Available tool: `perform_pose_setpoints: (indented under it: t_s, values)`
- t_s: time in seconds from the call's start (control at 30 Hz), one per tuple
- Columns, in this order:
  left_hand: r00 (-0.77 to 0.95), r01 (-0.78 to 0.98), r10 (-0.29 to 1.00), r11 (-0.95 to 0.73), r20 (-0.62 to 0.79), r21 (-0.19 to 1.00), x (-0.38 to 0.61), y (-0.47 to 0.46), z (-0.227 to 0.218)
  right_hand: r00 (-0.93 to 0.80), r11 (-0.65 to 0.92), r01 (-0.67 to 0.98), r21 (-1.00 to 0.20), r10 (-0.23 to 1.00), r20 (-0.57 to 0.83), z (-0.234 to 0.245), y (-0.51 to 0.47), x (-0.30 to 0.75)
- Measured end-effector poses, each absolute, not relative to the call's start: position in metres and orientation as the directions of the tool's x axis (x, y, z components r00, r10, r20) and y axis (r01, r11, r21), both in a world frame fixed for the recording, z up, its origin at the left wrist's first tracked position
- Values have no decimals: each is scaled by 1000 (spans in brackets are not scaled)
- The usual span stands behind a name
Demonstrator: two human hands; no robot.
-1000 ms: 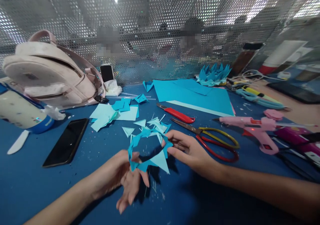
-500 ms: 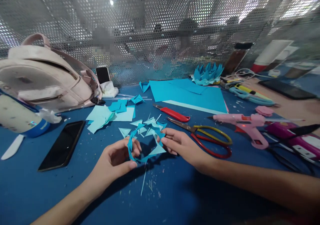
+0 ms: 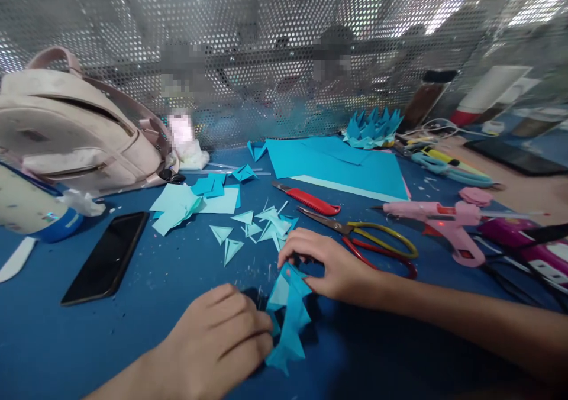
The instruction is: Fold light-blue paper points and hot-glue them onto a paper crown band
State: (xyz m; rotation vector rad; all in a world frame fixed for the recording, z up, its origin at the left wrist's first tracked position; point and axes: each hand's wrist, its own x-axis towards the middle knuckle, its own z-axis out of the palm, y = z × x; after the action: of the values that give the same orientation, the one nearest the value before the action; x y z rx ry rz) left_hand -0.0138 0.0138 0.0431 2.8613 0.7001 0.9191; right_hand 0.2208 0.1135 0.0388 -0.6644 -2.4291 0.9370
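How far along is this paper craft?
Done, it seems: one spiky blue paper crown sits at the back. In hand: the left hand and right hand pinch a linked blue paper piece. Left: loose folded triangles and uncut blue sheets.

Both hands pinch a folded blue paper piece (image 3: 287, 317): left hand (image 3: 222, 341) at seven o'clock, right hand (image 3: 328, 267) at five. Scissors (image 3: 368, 243) lie at three o'clock, a phone (image 3: 106, 258) at nine.

Left hand (image 3: 219, 341) and right hand (image 3: 332, 268) are bare; both forearms bare to the frame's edge.
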Motion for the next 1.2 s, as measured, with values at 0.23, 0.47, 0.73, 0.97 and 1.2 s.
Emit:
perform_pose_setpoints:
  t_s: [0.23,0.47,0.73,0.97,1.2]
  values:
    - [653,421,551,-835,519,355,-15,13,41,-781,669,301,-680,582,227,36,108,223]
    - [424,371,807,-570,412,733,-18,26,43,-686,696,303,-651,633,357,37,111,225]
    - [494,356,789,-567,366,743,-20,27,34,-895,973,171,-157,220,387,44,106,228]
    - [532,356,777,-566,337,743,-23,30,33,-912,970,192,-151,233,337,37,107,226]
    - [698,490,638,-757,325,432,-32,34,30,-909,961,230,-153,268,319,41,102,225]
